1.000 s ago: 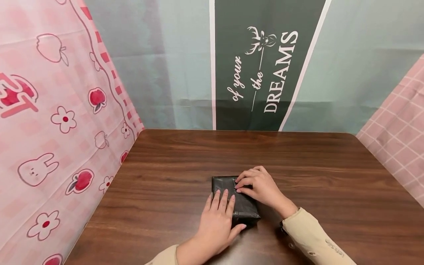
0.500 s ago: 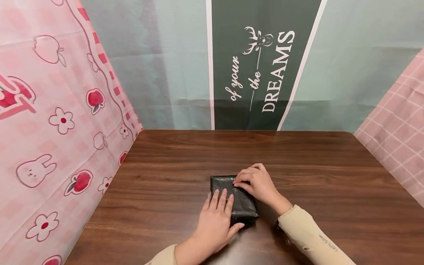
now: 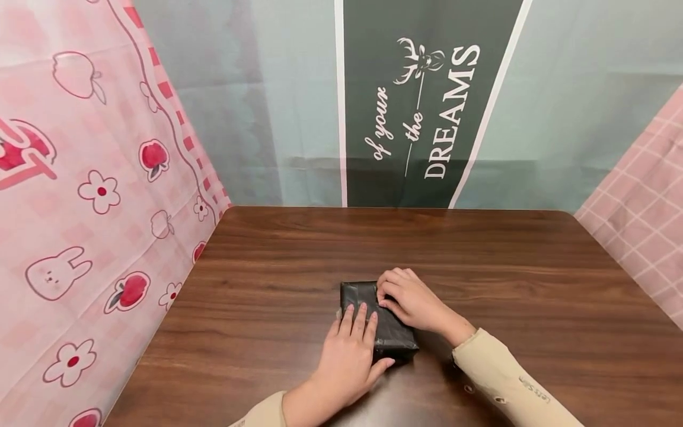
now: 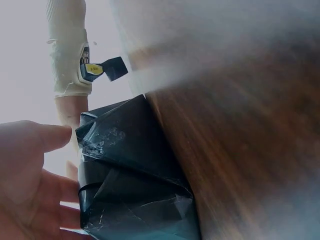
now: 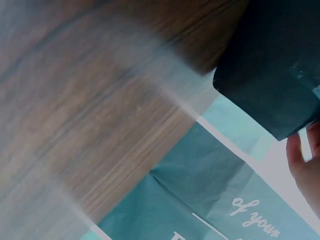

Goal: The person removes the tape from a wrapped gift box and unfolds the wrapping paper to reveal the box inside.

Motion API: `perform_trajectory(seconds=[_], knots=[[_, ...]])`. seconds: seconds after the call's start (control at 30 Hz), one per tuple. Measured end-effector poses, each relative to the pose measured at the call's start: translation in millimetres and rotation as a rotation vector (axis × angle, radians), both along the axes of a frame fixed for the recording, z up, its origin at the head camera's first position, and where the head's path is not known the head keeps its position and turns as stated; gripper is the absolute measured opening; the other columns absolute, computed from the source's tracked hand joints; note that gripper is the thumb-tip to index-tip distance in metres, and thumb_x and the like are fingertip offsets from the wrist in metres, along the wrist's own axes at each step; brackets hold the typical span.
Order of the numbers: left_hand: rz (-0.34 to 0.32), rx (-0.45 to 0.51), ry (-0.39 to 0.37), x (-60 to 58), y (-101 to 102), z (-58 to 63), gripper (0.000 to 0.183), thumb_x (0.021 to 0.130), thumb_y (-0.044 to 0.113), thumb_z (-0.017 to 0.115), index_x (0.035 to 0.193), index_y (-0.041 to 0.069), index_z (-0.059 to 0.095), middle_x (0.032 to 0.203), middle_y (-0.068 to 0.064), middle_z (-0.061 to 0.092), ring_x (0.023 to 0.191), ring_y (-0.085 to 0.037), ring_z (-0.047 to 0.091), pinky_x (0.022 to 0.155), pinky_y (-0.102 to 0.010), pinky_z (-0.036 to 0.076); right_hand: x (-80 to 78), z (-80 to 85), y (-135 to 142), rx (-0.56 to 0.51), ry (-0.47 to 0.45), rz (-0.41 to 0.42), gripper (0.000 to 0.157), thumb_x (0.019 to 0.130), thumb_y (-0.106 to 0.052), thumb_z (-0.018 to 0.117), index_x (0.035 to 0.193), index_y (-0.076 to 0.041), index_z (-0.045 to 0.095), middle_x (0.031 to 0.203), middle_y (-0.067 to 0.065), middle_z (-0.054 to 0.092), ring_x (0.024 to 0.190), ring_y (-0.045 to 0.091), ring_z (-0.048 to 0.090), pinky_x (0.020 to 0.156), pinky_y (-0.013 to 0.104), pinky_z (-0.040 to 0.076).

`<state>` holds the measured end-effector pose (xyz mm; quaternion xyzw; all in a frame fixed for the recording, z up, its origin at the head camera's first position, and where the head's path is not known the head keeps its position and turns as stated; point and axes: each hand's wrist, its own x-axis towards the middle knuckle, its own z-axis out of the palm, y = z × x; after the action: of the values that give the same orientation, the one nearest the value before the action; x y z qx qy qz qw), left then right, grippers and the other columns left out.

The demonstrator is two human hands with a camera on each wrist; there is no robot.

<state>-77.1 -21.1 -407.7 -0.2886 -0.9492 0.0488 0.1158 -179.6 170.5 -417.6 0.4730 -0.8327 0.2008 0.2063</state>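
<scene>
A box-shaped package in black plastic wrapping [image 3: 393,333] lies on the wooden table. My left hand [image 3: 348,359] rests on its near left part, fingers straight and spread, thumb by the near end. At the far right edge my right hand [image 3: 415,301] has curled fingers, and its thumb and fingertips pinch at the wrapping. The exact spot under them is hidden. In the left wrist view the package [image 4: 135,170] shows a folded end with creases and shiny clear tape [image 4: 97,145]. The right wrist view shows the package's dark side [image 5: 265,80] with fingertips [image 5: 296,152] at its edge.
The brown wooden table [image 3: 267,249] spreads around the package. Behind it hangs a grey-green cloth with white lettering [image 3: 453,112]. A pink patterned cloth [image 3: 107,237] borders the left side, and a pink checked cloth [image 3: 640,207] the right.
The right hand's fingers shift slightly at the package's far right edge and curl in more. The left hand and the package stay in place.
</scene>
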Motion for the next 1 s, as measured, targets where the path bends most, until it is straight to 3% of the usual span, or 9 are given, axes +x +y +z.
perform_trajectory(seconds=[0.13,0.27,0.47,0.67,0.87,1.0], knots=[[-0.012,-0.002,-0.009,-0.3,0,-0.5,0.071,0.091,0.063,0.041,0.135,0.008,0.053,0.138,-0.015,0.049,0.124,-0.031,0.048,0.096,-0.043,0.042,-0.3,-1.6,3,-0.003,-0.119,0.044,0.016,0.087,-0.007,0.065,0.083,-0.017,0.052,0.1,-0.001,0.053,0.091,0.015,0.048,0.08,0.035,0.037],[-0.027,-0.001,-0.013,-1.8,-1,-0.1,0.07,0.092,0.062,0.04,0.136,0.008,0.052,0.139,-0.015,0.048,0.124,-0.031,0.048,0.095,-0.042,0.043,0.2,0.2,8,-0.076,-0.242,0.064,0.015,0.083,-0.008,0.07,0.091,-0.017,0.06,0.106,-0.001,0.056,0.101,0.015,0.049,0.087,0.039,0.038],[-0.019,-0.009,-0.019,-1.8,-5,0.9,0.07,0.092,0.062,0.039,0.136,0.009,0.052,0.139,-0.015,0.048,0.125,-0.031,0.047,0.096,-0.042,0.042,-3.0,-0.1,3,-0.053,-0.151,0.073,0.013,0.083,-0.011,0.07,0.087,-0.019,0.06,0.103,-0.003,0.057,0.096,0.014,0.051,0.084,0.038,0.039],[-0.029,0.0,-0.003,-3.3,-5,0.2,0.072,0.09,0.063,0.042,0.136,0.008,0.052,0.138,-0.015,0.049,0.124,-0.032,0.047,0.095,-0.041,0.043,-3.7,3.9,-5,0.0,-0.084,0.01,0.015,0.085,-0.008,0.066,0.084,-0.015,0.053,0.094,-0.003,0.052,0.086,0.013,0.047,0.077,0.035,0.039],[-0.039,-0.007,0.007,-3.6,-6,-1.2,0.072,0.091,0.063,0.041,0.136,0.008,0.051,0.138,-0.015,0.048,0.124,-0.032,0.047,0.093,-0.04,0.044,-10.8,12.9,-11,0.009,-0.184,-0.092,0.015,0.09,-0.007,0.061,0.085,-0.016,0.049,0.084,-0.007,0.045,0.076,0.009,0.044,0.07,0.032,0.04],[-0.038,0.002,0.008,-3.5,-7,-1.5,0.072,0.091,0.063,0.041,0.136,0.008,0.051,0.138,-0.015,0.048,0.124,-0.032,0.048,0.093,-0.04,0.044,-18.3,14.6,-11,-0.039,-0.346,-0.12,0.011,0.093,-0.008,0.057,0.087,-0.015,0.051,0.083,-0.009,0.047,0.075,0.007,0.045,0.068,0.029,0.041]])
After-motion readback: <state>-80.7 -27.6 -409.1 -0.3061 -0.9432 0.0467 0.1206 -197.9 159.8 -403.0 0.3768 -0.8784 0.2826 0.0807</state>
